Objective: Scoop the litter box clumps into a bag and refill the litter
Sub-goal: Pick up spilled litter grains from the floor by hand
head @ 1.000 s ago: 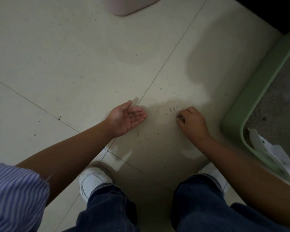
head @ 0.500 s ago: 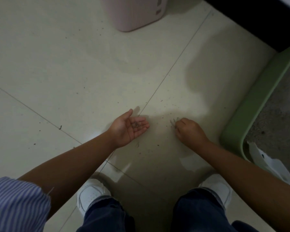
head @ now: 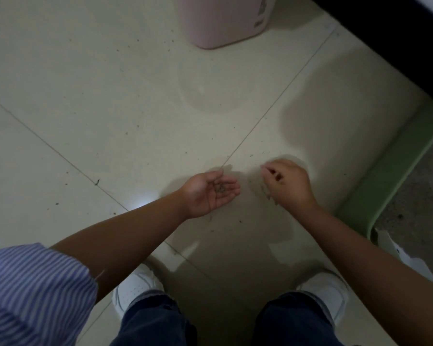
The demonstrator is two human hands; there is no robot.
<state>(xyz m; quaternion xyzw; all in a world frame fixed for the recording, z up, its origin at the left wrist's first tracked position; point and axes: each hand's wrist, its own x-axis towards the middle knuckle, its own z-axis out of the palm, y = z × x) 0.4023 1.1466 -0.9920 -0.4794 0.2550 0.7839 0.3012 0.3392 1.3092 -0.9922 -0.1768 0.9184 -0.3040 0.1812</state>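
My left hand [head: 210,191] lies palm up just above the floor, cupped, with a small heap of dark litter grains [head: 221,188] in the palm. Just to its right, my right hand [head: 288,186] hovers with its fingers curled and fingertips pinched together on a few grains. More spilled grains [head: 268,194] lie on the tile under it. The green litter box [head: 395,176] stands at the right edge, with grey litter [head: 420,196] inside. A white bag [head: 395,250] hangs over its near corner.
A pink bin [head: 225,21] stands on the floor at the top. A dark strip [head: 398,33] fills the upper right corner. My two white shoes [head: 135,288] are planted on the tile below my hands. Small specks dot the pale floor tiles [head: 110,96].
My right hand has lifted off the floor from the spilled grains and turned toward my left palm. The left hand stays cupped in place. The view has tilted up a little.
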